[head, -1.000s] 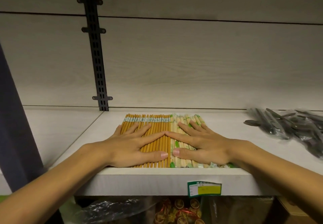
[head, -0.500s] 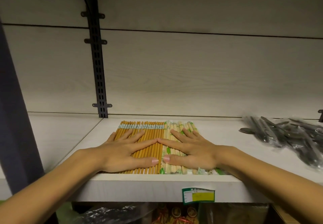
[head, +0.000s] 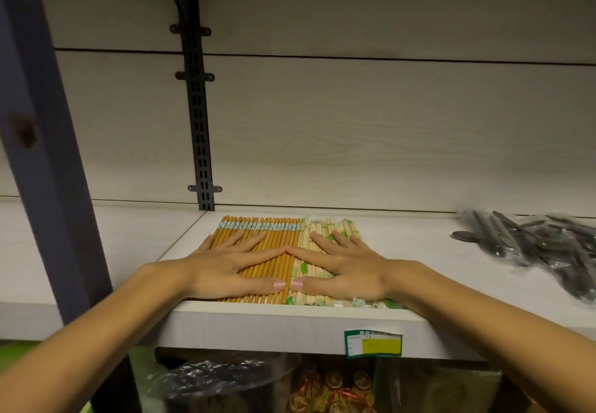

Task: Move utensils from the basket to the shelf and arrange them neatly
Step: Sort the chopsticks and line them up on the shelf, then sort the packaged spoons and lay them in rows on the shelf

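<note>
On the shelf [head: 403, 245], near its front edge, two sets of chopsticks lie side by side in one flat row: the brown chopsticks [head: 274, 235] at 9 o'clock and the pale chopsticks [head: 317, 229] at 3 o'clock of the row's centre line. The left hand [head: 232, 266] rests flat on the brown set, fingers straight and spread, gripping nothing. The right hand [head: 342, 266] lies flat on the pale set in the same way, fingers extended, holding nothing. Index fingertips and thumb tips of both hands meet, or nearly meet, at the centre. The basket is not in view.

The step in hand appears to be levelling and squaring the row. To do it well, pressure should be light and even so no stick rolls over its neighbour. Both palms should draw inward together to close gaps, and the near ends should then be checked against the shelf's front edge at 6 o'clock, where a few pale ends look uneven. A pile of bagged dark spoons [head: 532, 245] lies well apart at 3 o'clock and needs no attention during this step.
</note>
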{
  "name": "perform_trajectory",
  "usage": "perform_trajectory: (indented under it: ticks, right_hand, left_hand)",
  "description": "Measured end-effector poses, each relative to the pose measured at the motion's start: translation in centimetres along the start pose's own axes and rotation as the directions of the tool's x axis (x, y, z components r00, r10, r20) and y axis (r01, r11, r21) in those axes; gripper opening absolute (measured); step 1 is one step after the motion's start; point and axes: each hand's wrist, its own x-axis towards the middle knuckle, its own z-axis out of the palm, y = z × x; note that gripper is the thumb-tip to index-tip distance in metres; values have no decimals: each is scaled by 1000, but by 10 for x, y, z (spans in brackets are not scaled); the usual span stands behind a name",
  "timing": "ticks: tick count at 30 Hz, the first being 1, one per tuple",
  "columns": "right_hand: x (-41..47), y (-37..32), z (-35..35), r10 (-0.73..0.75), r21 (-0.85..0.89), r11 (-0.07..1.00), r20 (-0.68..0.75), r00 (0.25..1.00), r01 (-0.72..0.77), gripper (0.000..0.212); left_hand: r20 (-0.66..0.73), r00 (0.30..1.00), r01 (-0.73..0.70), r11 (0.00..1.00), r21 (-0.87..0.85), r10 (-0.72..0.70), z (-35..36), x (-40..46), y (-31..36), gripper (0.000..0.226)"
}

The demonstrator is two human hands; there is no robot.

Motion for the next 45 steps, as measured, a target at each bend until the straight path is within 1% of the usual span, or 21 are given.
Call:
perform_trajectory:
  ticks: [4,11,14,17,21,23,25,27,29,31,34,36,39,43,45]
  right_hand:
    - [-3,-1,0,13,14,1000,-8,1000,-13,69]
    - [-8,-3,0,5,47,999,-29,1000,-4,71]
    - [-9,-4,-3,-7,10,1000,-30,1000,8,72]
    - [-10,-4,-7,-28,-77,997,-56,998,23,73]
    - [-11,-3,-11,-54,-142,989,-134,990,34,79]
    - [-14,-4,-14,-62,-106,993,-186,981,43,80]
    - [-20,-6,-19,-64,-29,998,-275,959,58,78]
    - [-33,-6,-23,-43,38,997,-379,925,62,73]
    - [-53,2,-24,17,71,997,-465,885,19,67]
    - [-78,18,-22,119,71,993,-538,835,-96,64]
    - [-120,49,-13,291,48,941,-624,725,-336,64]
    - [-151,70,-4,399,67,879,-647,650,-473,64]
    - [-197,96,3,497,104,798,-671,551,-593,62]
    - [-239,133,8,550,167,739,-709,441,-652,55]
    - [-253,156,10,562,191,730,-715,416,-656,51]
  left_hand:
    - [6,1000,-1,1000,-12,1,0,-1,2,79]
    - [20,1000,8,999,-43,-8,0,-4,5,68]
    - [37,999,11,998,-58,-9,-3,-5,6,68]
    - [29,1000,15,996,-84,-13,-7,-6,9,72]
    - [-92,996,4,994,-106,-13,-10,-5,7,82]
    - [-188,982,-12,995,-101,-7,-13,-3,8,83]
    - [-286,958,-13,995,-101,-16,-16,-3,15,76]
    - [-370,929,-11,996,-93,-24,-18,-4,25,67]
    - [-426,905,-19,998,-65,-10,-20,-4,36,63]
    - [-454,891,-37,998,-46,12,-23,-1,47,62]
    - [-526,850,-61,997,-40,31,-27,10,74,55]
    - [-549,834,-94,995,-37,58,-28,20,100,48]
    - [-523,846,-148,988,-47,102,-26,31,144,41]
    - [-518,842,-193,981,-26,151,-26,47,192,42]
    - [-512,847,-175,984,-21,140,-28,59,212,42]
